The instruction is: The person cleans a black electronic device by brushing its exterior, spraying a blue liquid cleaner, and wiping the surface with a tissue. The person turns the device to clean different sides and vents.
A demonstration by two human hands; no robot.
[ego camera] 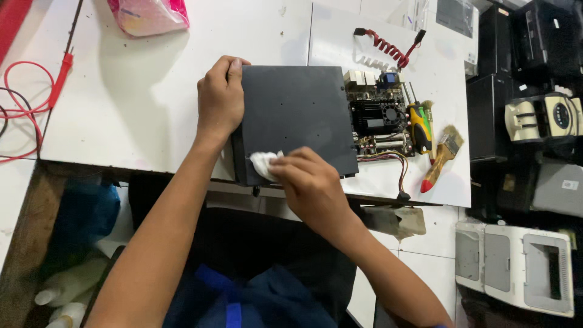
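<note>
- Left hand (220, 100): bare, no glove, ring, watch or strap visible; appears at upper centre of the frame.
- Right hand (311, 182): bare, no glove or ring visible; appears at centre of the frame.
- Forearms: both uncovered along their full visible length; no sleeve reaches them, and they run from the hands to the lower edge of the frame.
- Lower garment: dark fabric with a bright blue band or stripe; appears at lower centre of the frame, between the forearms.

white worktable (152, 109) | pale tiled floor (425, 255) | even, bright light
</note>
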